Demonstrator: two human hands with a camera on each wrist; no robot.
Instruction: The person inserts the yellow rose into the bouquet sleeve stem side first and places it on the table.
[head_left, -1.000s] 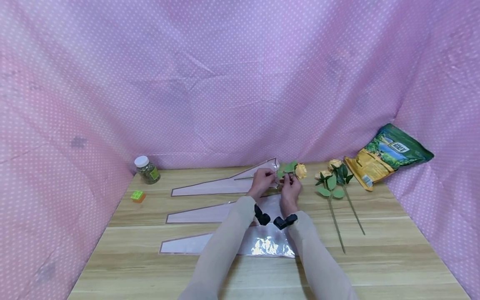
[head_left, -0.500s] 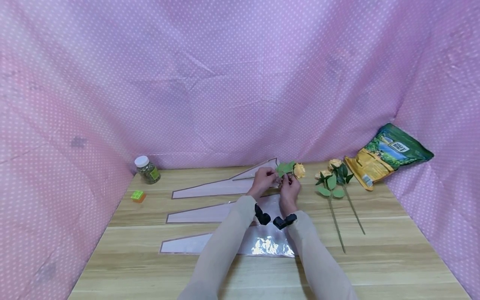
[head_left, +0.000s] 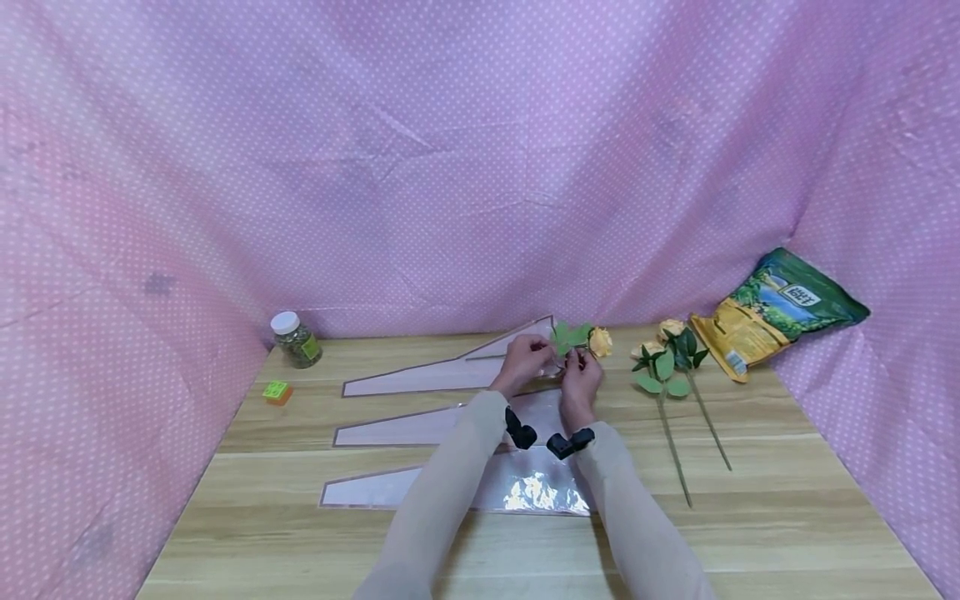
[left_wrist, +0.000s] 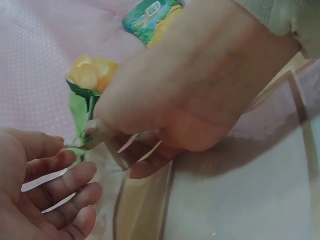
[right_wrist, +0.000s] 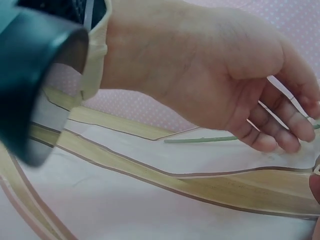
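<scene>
A yellow rose (head_left: 600, 342) is lying across the mouth of the far sleeve (head_left: 420, 377), its bloom showing just past the right hand's fingertips, its stem running out beyond the left hand within the sleeve's outline; whether film is covering that stem, I cannot tell. The left hand (head_left: 522, 364) is pinching what looks like the sleeve's edge between thumb and forefinger, the other fingers bending loosely. The right hand (head_left: 581, 379) seems to be pinching the rose's stem below the bloom, its own bulk partly hiding the grip. By my reckoning this rose is only partway along, and most of the work is remaining: the middle sleeve (head_left: 401, 429) and near sleeve (head_left: 371, 492) are lying flat on this side of the hands, showing no rose, while a second rose (head_left: 663, 364) and a third rose (head_left: 685, 346) are lying loose right of the right hand. Farther right, a bag (head_left: 783, 304) is resting; well left of the left hand, a jar (head_left: 297, 343) and a block (head_left: 277, 392) are sitting.
</scene>
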